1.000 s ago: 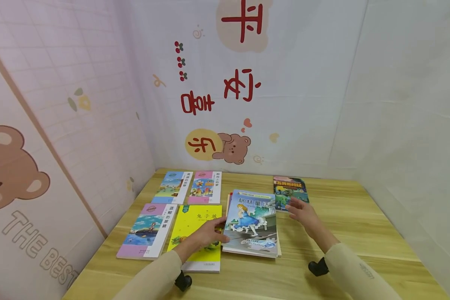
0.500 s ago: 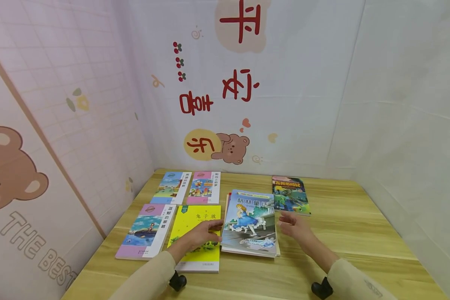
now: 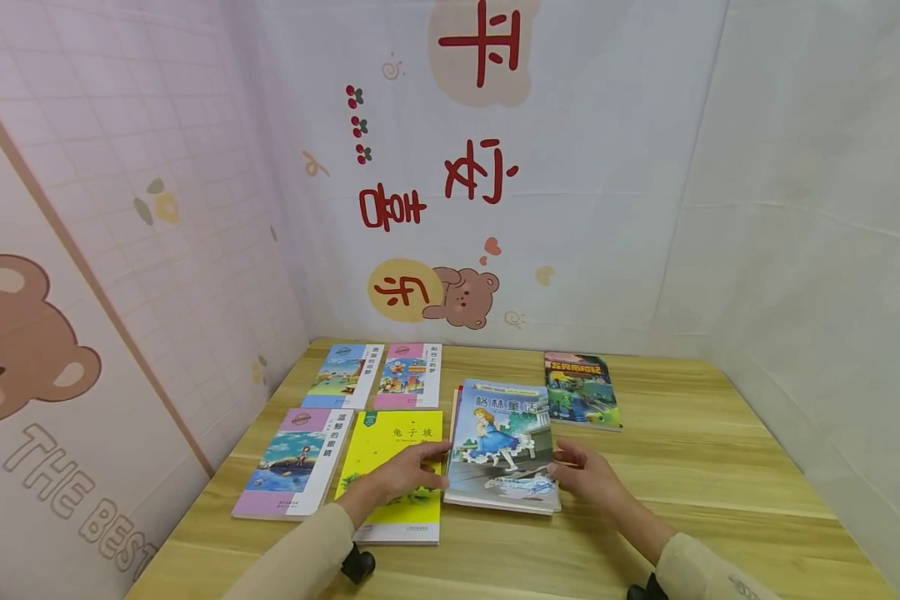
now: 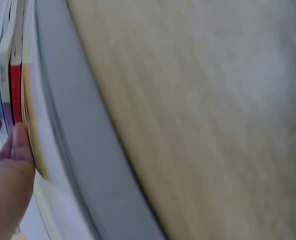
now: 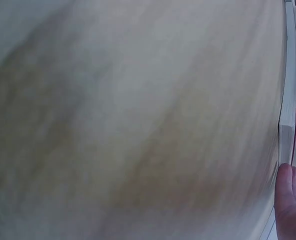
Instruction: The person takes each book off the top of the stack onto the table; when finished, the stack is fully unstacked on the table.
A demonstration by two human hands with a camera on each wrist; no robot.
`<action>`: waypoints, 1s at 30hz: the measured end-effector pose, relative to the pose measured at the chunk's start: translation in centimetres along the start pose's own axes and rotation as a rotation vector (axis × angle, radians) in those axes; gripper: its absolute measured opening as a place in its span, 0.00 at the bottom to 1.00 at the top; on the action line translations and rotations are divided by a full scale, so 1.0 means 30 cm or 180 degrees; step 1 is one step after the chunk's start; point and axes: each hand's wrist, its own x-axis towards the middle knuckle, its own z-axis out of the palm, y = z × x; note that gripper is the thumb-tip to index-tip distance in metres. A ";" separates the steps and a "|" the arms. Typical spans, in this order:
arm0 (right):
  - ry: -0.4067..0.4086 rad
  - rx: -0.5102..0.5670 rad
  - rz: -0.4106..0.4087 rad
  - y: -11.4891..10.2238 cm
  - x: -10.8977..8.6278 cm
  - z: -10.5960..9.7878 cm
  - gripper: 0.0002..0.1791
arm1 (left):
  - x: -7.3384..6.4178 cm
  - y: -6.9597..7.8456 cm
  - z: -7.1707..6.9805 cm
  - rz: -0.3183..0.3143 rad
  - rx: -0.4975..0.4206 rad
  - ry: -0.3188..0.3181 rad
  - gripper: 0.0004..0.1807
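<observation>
A stack of several books lies in the middle of the table, topped by a picture book with a girl in a blue dress [image 3: 498, 446]. My left hand [image 3: 399, 475] reaches over the yellow book [image 3: 412, 521] and touches the stack's left side, fingers extended. In the left wrist view its fingers [image 4: 21, 142] rest against the stacked spines, one of them red [image 4: 16, 90]. On the opposite side, my right hand [image 3: 591, 479] touches the right edge of the stack. The right wrist view has its fingers [image 5: 286, 190] against the page edges [image 5: 286, 135].
Left of the stack, two books with pink-and-white covers [image 3: 292, 458] [image 3: 407, 375] and a blue-and-white one [image 3: 342, 375] lie flat. A dark illustrated book [image 3: 583, 390] lies at the back right. Cloth walls [image 3: 600, 208] enclose the wooden table [image 3: 690, 442].
My right hand has come from beside the dark book down and left to the stack's right edge. The stack's lower books now line up more closely. My left hand stays near its left side.
</observation>
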 end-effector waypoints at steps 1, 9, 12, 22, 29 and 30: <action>0.0010 -0.0007 -0.0017 0.002 0.000 0.000 0.36 | 0.000 0.003 0.006 -0.0011 0.0077 0.0032 0.38; 0.0024 -0.0021 -0.0097 0.005 -0.010 -0.002 0.33 | 0.010 0.013 0.050 0.0000 0.0501 0.0220 0.47; 0.0016 -0.0016 -0.0055 0.001 -0.016 -0.003 0.34 | 0.009 0.012 0.056 0.0007 0.0556 0.0242 0.47; -0.0132 0.0103 0.0188 -0.005 -0.021 -0.010 0.37 | 0.011 -0.004 0.046 -0.0003 0.0593 0.0198 0.48; -0.0184 0.0185 0.0341 0.011 -0.006 -0.013 0.40 | 0.009 0.000 0.047 -0.0014 0.0560 0.0188 0.48; -0.0223 0.0233 0.0365 0.013 -0.007 -0.015 0.40 | 0.009 0.001 0.047 -0.0016 0.0552 0.0183 0.48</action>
